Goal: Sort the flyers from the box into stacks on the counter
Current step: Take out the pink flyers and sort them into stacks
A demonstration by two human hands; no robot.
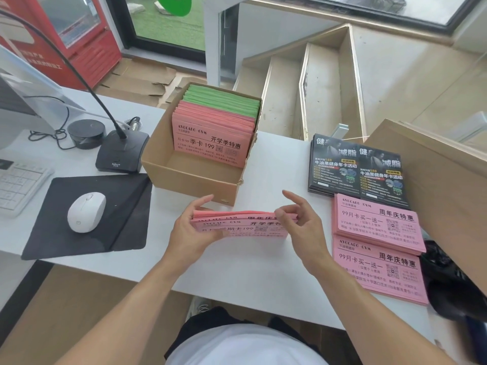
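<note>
A bundle of pink flyers is held just above the white counter, in front of the box. My left hand grips its left end and my right hand pinches its right end, index finger raised. The open cardboard box behind holds upright pink flyers in front and green flyers at the back. To the right lie two stacks of black flyers and, nearer me, two stacks of pink flyers.
On the left are a white mouse on a black pad, a desk microphone base, a round black device and a keyboard. A large cardboard sheet and a dark bag sit at the right edge.
</note>
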